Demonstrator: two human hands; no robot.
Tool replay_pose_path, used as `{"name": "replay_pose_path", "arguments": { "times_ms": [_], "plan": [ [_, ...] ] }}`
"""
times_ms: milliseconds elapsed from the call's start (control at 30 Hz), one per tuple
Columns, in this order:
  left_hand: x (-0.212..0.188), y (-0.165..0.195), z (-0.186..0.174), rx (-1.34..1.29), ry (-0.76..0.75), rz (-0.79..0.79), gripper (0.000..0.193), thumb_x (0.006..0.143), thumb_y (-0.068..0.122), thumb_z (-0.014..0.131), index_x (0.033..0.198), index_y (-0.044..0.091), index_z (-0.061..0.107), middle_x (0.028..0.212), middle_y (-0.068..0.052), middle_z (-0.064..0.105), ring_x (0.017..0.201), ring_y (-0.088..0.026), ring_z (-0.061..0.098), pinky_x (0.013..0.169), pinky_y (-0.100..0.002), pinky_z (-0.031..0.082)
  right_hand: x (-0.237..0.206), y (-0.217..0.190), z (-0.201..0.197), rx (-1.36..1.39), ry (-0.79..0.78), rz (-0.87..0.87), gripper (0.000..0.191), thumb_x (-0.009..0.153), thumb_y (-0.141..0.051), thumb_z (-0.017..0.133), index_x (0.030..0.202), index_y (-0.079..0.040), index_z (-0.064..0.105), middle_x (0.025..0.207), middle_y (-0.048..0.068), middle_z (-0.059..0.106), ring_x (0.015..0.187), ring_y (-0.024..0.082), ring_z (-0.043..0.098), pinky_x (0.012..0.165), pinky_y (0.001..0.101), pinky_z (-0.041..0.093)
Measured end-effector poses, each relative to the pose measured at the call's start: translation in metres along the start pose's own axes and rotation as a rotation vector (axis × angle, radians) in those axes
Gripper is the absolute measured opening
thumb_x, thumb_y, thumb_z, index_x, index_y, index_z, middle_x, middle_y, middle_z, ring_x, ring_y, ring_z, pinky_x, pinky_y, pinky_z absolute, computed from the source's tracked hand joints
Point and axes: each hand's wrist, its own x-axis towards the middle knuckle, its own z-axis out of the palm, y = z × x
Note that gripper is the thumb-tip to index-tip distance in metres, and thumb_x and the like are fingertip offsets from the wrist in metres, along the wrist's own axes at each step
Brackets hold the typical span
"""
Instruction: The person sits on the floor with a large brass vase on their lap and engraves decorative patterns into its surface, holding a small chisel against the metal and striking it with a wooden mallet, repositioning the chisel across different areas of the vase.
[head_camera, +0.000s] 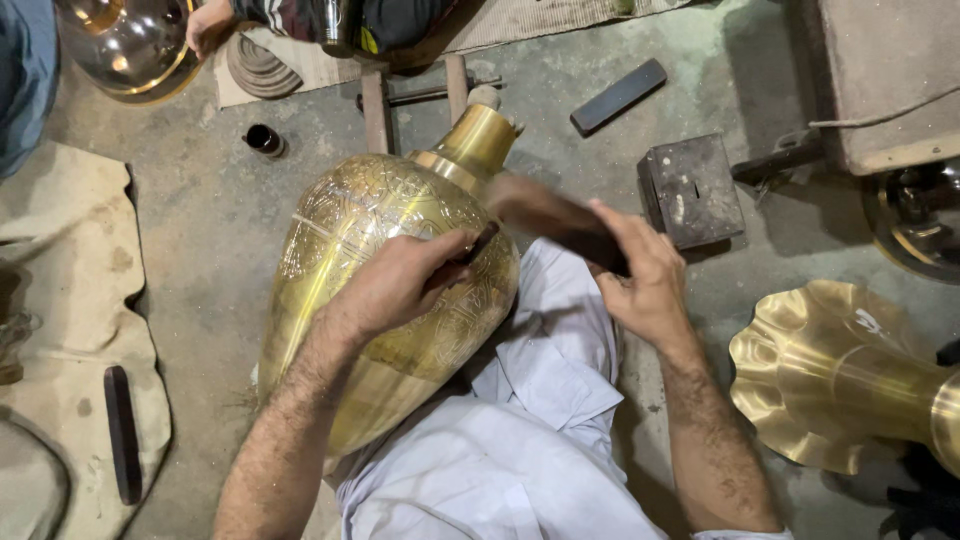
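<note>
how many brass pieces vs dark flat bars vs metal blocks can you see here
Brass pieces: 3 – engraved vase under the left hand, fluted flared piece, rounded vessel at top left.
Dark flat bars: 2 – one on the floor, one on the cloth.
Metal blocks: 1 – grey block beyond the right hand.
Total: 6

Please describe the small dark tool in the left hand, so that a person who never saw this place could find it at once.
Start from the large engraved brass vase lying across the person's lap. The left hand rests on its upper side, near the neck. From that grip a thin dark tool sticks out against the brass; unlike the flat dark bar on the floor, it is slim, short and held.
</note>
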Motion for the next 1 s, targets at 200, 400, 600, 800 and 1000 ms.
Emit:
{"name": "replay_pose_path", "arguments": {
  "times_ms": [200, 400, 600, 800, 1000],
  "plan": [
    [0.001, -0.002, -0.005, -0.024, -0.008, 0.123, 0.038, 0.093, 0.017, 0.07, 0.129, 0.01, 0.059, 0.092, -0.017, 0.074, 0.084, -0.037, 0.073, 0.072, -0.047, 0.058, -0.019, 0.004, 0.013, 0.262, 0.108, 0.111, 0.066, 0.095, -0.009, 0.076, 0.152, 0.0, 0.044, 0.141, 0.02, 0.062, 0.129, 0.027, 0.063, 0.108, 0.0355, 0.052],
    [0.003, -0.002, -0.008, -0.026, -0.074, 0.129, 0.037, 0.096, 0.019, 0.068, 0.131, 0.012, 0.059, 0.095, -0.016, 0.076, 0.083, -0.036, 0.074, 0.074, -0.046, 0.059, -0.028, 0.004, 0.003, -0.124, 0.029, 0.046, 0.068, 0.084, -0.002, 0.075, 0.148, -0.004, 0.051, 0.133, 0.017, 0.065, 0.122, 0.032, 0.064, 0.104, 0.0439, 0.049],
    [0.01, 0.0, -0.011, 0.062, -0.151, 0.114, 0.04, 0.096, 0.021, 0.068, 0.134, 0.014, 0.058, 0.091, -0.017, 0.075, 0.082, -0.036, 0.073, 0.073, -0.048, 0.058, -0.043, 0.006, 0.018, 0.148, 0.151, 0.131, 0.068, 0.086, -0.004, 0.077, 0.146, -0.002, 0.044, 0.122, 0.016, 0.065, 0.112, 0.026, 0.065, 0.095, 0.038, 0.054],
    [0.004, 0.004, -0.011, -0.016, -0.087, 0.082, 0.042, 0.095, 0.019, 0.068, 0.136, 0.015, 0.057, 0.093, -0.015, 0.076, 0.082, -0.032, 0.076, 0.073, -0.044, 0.06, -0.048, 0.012, 0.011, 0.636, 0.07, 0.291, 0.06, 0.095, -0.012, 0.079, 0.143, 0.001, 0.046, 0.113, 0.01, 0.064, 0.107, 0.014, 0.065, 0.094, 0.0305, 0.057],
    [-0.004, 0.006, -0.008, -0.072, 0.027, 0.016, 0.042, 0.098, 0.018, 0.067, 0.137, 0.009, 0.055, 0.094, -0.016, 0.075, 0.084, -0.032, 0.076, 0.076, -0.043, 0.061, -0.023, 0.0, -0.013, 0.221, -0.041, 0.207, 0.065, 0.087, -0.017, 0.082, 0.141, 0.002, 0.05, 0.104, 0.012, 0.071, 0.091, 0.015, 0.07, 0.077, 0.0303, 0.058]
  ]
}}
